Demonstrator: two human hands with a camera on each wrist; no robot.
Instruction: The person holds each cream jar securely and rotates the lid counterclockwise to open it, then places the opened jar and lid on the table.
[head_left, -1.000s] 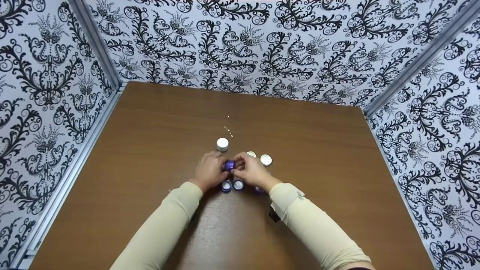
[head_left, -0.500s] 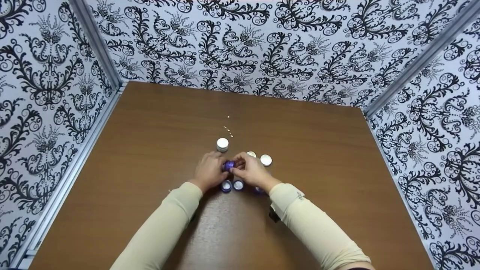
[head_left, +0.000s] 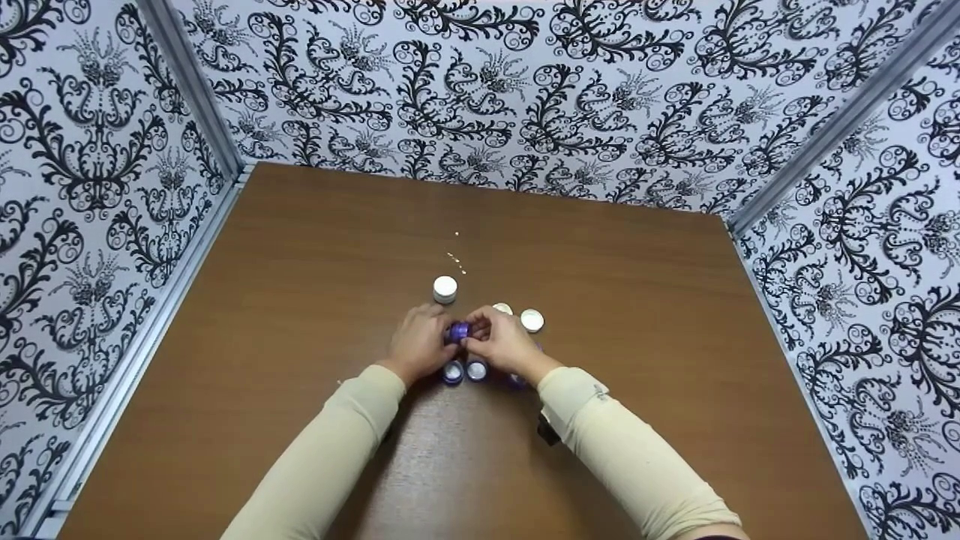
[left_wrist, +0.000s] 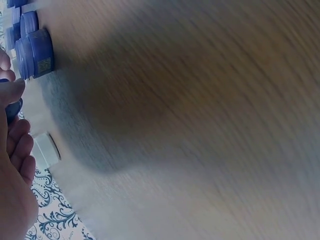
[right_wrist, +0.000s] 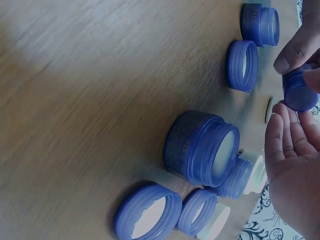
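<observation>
- The bench [head_left: 300,300] is a brown wood-grain top closed in on three sides by patterned walls [head_left: 525,90]; everything on it sits in one tight group in the middle, within easy reach of both arms.
- The left hand [head_left: 417,341] and the right hand [head_left: 504,343] meet above that group. Both wear long beige sleeves [head_left: 330,450], and each closes on one side of a small purple jar [head_left: 458,331].
- Judging by this two-sided hold, one hand steadies the jar's body while the other works its top. Which hand does which I cannot tell, as the fingers hide the join.
- In the right wrist view, a thumb and a fingertip of the left hand pinch the small purple jar [right_wrist: 298,90] from above. The right hand's fingers [right_wrist: 287,137] lie fairly straight beside it; whether they clamp the jar is unclear there.
- A larger open purple jar [right_wrist: 202,147] stands on the bench near the right palm, pale cream showing at its mouth, left uncapped and upright so nothing spills.
- Two more open purple pots [head_left: 465,370] sit just below the hands in the head view, side by side.
- Loose purple rings or lids [right_wrist: 149,210] lie flat near the big jar.
- White caps [head_left: 445,288] rest beyond the hands, set aside out of the way, one on the left and two [head_left: 532,320] on the right.
- Tiny pale specks [head_left: 457,259] dot the bench farther back.
</observation>
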